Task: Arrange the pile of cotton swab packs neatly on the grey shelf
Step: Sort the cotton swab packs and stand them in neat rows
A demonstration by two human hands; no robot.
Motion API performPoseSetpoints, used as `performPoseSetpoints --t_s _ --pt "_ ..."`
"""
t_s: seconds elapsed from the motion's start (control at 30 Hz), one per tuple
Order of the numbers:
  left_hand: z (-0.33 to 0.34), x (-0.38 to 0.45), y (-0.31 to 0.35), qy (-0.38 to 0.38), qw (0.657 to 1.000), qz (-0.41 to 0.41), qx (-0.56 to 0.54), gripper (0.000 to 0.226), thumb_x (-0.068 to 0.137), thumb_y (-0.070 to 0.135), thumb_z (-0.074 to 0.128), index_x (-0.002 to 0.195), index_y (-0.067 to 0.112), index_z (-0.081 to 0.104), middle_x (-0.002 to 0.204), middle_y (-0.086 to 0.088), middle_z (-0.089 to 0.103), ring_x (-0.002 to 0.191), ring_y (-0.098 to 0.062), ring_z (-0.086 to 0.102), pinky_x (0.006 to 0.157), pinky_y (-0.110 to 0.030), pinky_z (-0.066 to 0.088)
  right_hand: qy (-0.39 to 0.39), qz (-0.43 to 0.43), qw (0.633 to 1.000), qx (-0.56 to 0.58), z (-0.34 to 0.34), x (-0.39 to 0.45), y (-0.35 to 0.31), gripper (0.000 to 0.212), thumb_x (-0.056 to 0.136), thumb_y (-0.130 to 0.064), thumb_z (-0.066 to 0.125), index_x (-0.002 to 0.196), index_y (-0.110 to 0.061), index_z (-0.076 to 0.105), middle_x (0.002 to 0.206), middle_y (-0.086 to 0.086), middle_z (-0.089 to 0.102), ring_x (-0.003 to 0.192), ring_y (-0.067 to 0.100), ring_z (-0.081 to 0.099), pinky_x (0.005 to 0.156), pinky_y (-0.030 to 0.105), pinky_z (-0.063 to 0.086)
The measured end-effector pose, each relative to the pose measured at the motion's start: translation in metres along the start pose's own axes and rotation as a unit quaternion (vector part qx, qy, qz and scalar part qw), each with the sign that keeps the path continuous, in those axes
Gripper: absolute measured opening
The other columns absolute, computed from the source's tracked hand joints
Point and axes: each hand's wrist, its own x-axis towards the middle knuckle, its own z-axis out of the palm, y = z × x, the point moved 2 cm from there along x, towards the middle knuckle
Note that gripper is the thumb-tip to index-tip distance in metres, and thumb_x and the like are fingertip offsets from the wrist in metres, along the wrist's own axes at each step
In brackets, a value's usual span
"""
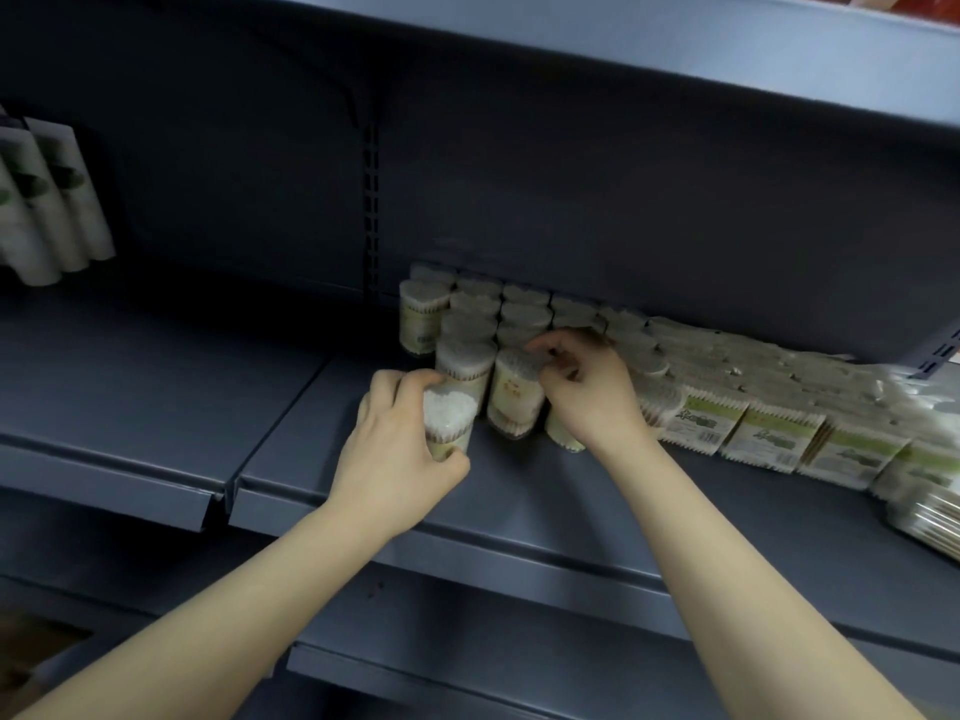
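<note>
One grey shelf (519,491) carries upright round cotton swab packs (475,304), roughly fifteen in rows, beside a flat-pack pile (769,402) I cannot count. Left hand (400,449) curls around one round pack (449,420). Right hand (587,387) fingers curl, touching another pack (514,392).

upright packs (498,314) on shelf (322,407), flat packs (769,428) right

Pale tall packs with dark green print (44,200) at the left edge of the frame, standing close together in a row, leaning slightly. Slotted upright strip (371,210) up the middle of the dark back panel (623,174). Bit of brown floor (36,646) at lower left.
</note>
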Motion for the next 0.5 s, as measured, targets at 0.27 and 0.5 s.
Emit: performPoseSetpoints --t_s 0.27,0.5 --pt "-0.01 0.005 -0.015 0.078 0.995 0.04 0.041 0.056 0.074 0.017 0.065 0.127 0.029 0.052 0.124 0.002 0.036 0.107 -0.016 0.031 0.08 -0.026 0.033 0.008 -0.024 0.999 -0.041 0.011 0.007 -0.007 0.042 0.07 -0.01 0.037 0.099 -0.011 0.068 0.105 0.006 0.065 0.106 0.026 0.054 0.091 0.036 0.043" --pt "-0.009 0.015 -0.025 0.116 0.985 0.1 0.074 0.053 0.069 0.006 0.072 0.12 0.013 0.062 0.122 -0.003 0.056 0.109 -0.019 0.03 0.087 -0.036 0.034 -0.008 -0.027 0.999 -0.04 0.022 0.018 -0.011 0.037 0.073 0.001 0.043 0.099 -0.008 0.067 0.108 0.012 0.065 0.109 0.029 0.056 0.093 0.044 0.044"
